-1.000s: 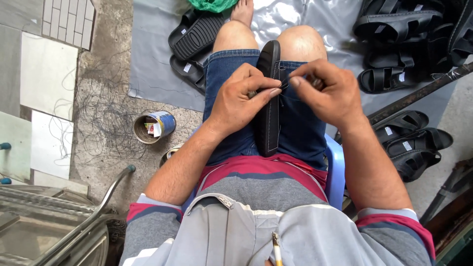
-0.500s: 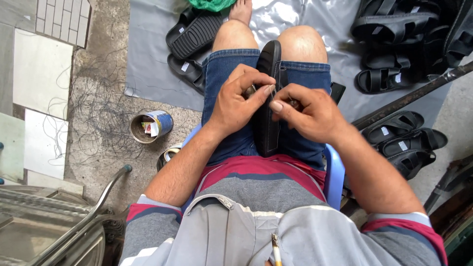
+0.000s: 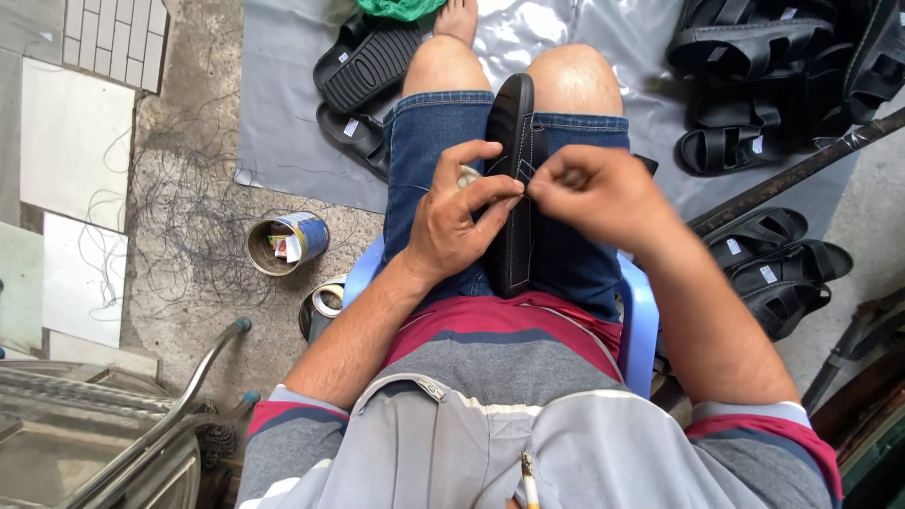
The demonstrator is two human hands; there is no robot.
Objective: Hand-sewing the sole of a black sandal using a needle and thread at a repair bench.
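A black sandal stands on its edge between my thighs, sole side facing left, with a row of stitches along its rim. My left hand rests against the sandal's side and pinches at the rim with thumb and forefinger. My right hand is closed in a fist right beside it, fingertips meeting the left hand's at the rim; a thin thread seems to run from them. I sit on a light blue plastic stool in denim shorts.
Black sandals lie in piles at the upper right, right and upper left on a grey sheet. An open tin can and a second tin stand on the concrete at the left, among loose threads. A dark rod slants at right.
My right hand has moved up and left along the sandal's rim and now meets the left hand's fingertips. The left hand has shifted slightly upward on the sandal.
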